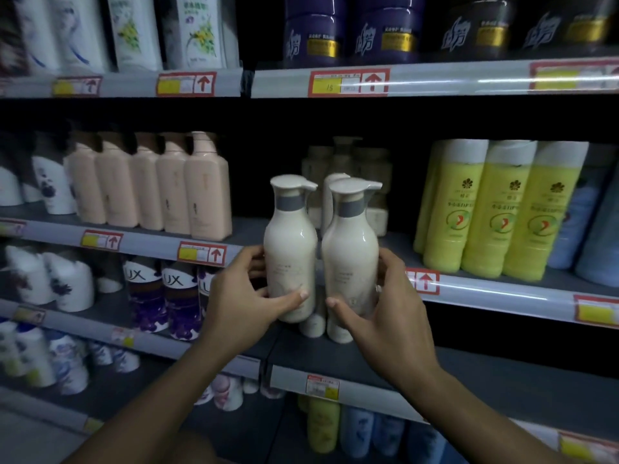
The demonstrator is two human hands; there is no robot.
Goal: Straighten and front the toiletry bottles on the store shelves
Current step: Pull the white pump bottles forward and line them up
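Two cream pump bottles with grey collars are held side by side in front of the middle shelf. My left hand (246, 298) grips the left cream bottle (290, 249) near its base, thumb across the front. My right hand (378, 306) grips the right cream bottle (350, 256) the same way. Both bottles are upright, pump spouts pointing right, lifted in front of the shelf edge (485, 289). More cream bottles (335, 195) stand behind them, farther back on the shelf, partly hidden.
Peach pump bottles (174, 185) line the shelf to the left, yellow bottles (502, 209) to the right, pale blue ones beyond. Purple tubs (318, 31) sit on the shelf above. Lux bottles (174, 296) and white bottles fill lower shelves.
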